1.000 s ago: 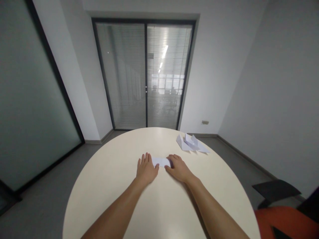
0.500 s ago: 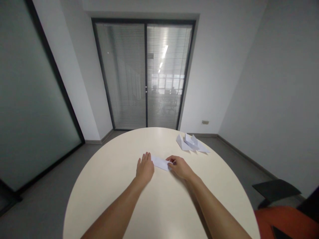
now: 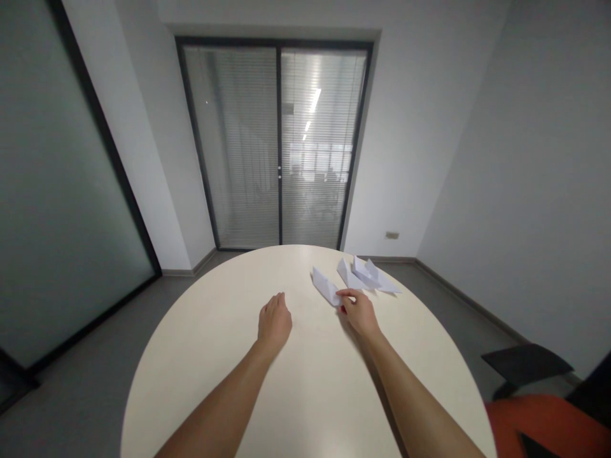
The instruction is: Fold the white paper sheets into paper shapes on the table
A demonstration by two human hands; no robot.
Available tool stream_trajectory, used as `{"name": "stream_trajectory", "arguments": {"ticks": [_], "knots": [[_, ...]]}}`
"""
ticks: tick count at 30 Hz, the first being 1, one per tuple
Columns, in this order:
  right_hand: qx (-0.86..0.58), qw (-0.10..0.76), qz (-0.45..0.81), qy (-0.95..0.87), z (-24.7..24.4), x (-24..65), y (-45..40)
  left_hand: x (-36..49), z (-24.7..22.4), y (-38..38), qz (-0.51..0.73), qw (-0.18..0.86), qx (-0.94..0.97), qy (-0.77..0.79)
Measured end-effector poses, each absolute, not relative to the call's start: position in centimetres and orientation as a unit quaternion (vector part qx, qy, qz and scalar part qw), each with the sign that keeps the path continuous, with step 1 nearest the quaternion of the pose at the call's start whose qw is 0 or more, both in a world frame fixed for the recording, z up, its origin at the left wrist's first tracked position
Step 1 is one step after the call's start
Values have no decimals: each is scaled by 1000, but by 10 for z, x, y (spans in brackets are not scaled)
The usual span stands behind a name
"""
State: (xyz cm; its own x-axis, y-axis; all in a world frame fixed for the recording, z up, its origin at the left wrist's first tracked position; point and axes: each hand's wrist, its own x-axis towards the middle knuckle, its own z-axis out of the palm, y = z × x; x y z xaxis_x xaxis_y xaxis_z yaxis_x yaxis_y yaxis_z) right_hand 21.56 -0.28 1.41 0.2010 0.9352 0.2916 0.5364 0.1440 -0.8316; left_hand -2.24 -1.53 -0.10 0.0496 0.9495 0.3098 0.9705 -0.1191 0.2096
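My right hand (image 3: 359,312) pinches the near right end of a folded white paper (image 3: 324,286) between thumb and fingers. The paper slants up and away to the left, over the far part of the round table (image 3: 305,394). Just to its right lies a small group of folded white paper pieces (image 3: 365,275), with pointed ends standing up. Left of the middle, my left hand (image 3: 275,321) rests at the tabletop with fingers curled together and no object showing in it. Its fingertips are partly hidden.
An orange chair (image 3: 534,426) with a black armrest (image 3: 527,367) stands at the table's right. Beyond the table is a dark-framed glass partition with blinds (image 3: 233,152). A frosted glass panel (image 3: 62,210) stands at the left, and a grey wall (image 3: 539,191) at the right.
My right hand has carried the paper right and away, turning it and lifting it from beside my left hand. My left hand has let go, and its fingers have curled in.
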Motion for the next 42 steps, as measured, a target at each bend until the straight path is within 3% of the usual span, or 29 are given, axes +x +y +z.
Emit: {"name": "stream_trajectory", "arguments": {"ticks": [16, 30, 33, 39, 42], "knots": [[-617, 487, 97, -610, -10, 228, 23, -20, 0, -20, -171, 6, -732, -660], [-625, 409, -20, -665, 15, 204, -1, -17, 2, -26, -156, -29, -783, -601], [-595, 370, 12, -714, 15, 190, -10, -17, 3, -27, -144, -34, -788, -597], [-566, 209, 39, -797, 5, 172, -24, -18, 4, -27, -139, -37, -794, -591], [-564, 185, 31, -804, 2, 173, -24, -18, 4, -27, -139, -36, -794, -590]]}}
